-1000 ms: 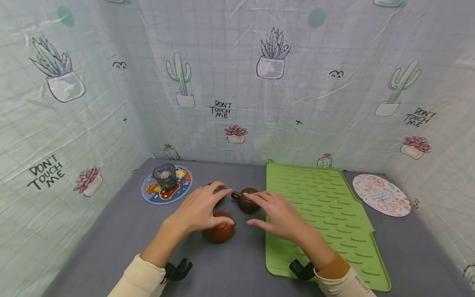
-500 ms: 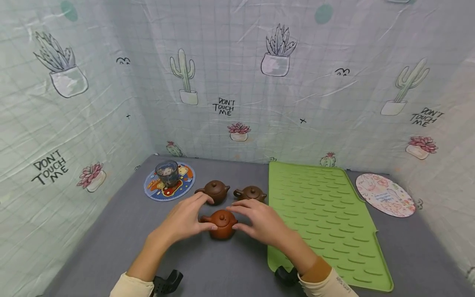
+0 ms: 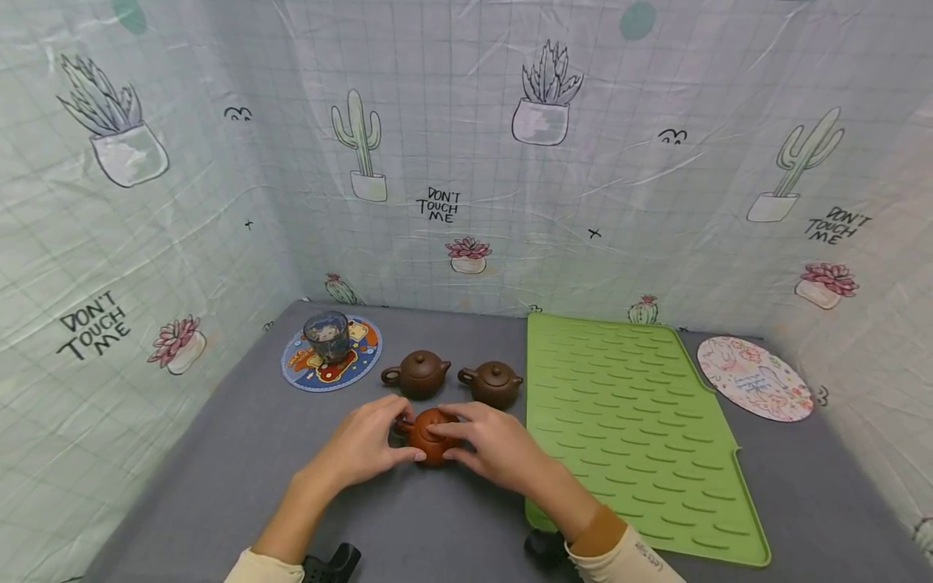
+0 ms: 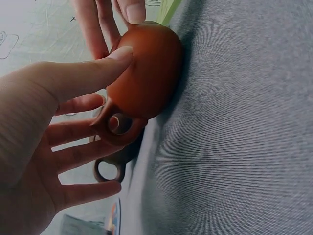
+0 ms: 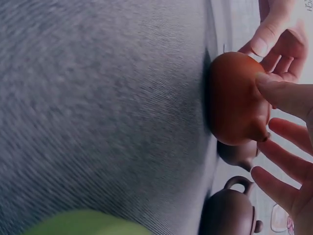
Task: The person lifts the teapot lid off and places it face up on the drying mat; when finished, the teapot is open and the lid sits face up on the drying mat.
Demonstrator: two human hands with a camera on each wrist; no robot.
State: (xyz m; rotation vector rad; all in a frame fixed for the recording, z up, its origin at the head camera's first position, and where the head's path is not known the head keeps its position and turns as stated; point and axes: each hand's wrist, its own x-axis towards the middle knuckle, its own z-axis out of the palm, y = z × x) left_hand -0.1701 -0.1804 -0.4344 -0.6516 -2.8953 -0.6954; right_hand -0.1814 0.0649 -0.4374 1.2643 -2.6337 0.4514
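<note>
A reddish-brown clay teapot [image 3: 428, 441] stands upright on the grey cloth between both hands, handle to the left. My left hand [image 3: 357, 441] is at its handle side; in the left wrist view the thumb [image 4: 120, 55] lies on the teapot body [image 4: 151, 68] while the fingers reach behind the handle. From the right, my right hand [image 3: 496, 445] holds the same teapot, its index finger over the lid. The right thumb [image 5: 274, 87] touches the body [image 5: 234, 98] in the right wrist view, with the other fingers spread beyond the spout.
Two dark brown teapots, one left [image 3: 421, 374] and one right [image 3: 496, 385], stand just behind. A green ridged mat [image 3: 627, 437] lies to the right, with a floral oval mat [image 3: 754, 379] beyond it. At back left, a glass [image 3: 326, 338] sits on a blue patterned mat [image 3: 300, 374].
Both hands have come down and closed in on the reddish-brown teapot, uncovering the two dark teapots behind. The right index finger has moved over the lid. The teapot stays about where it was.
</note>
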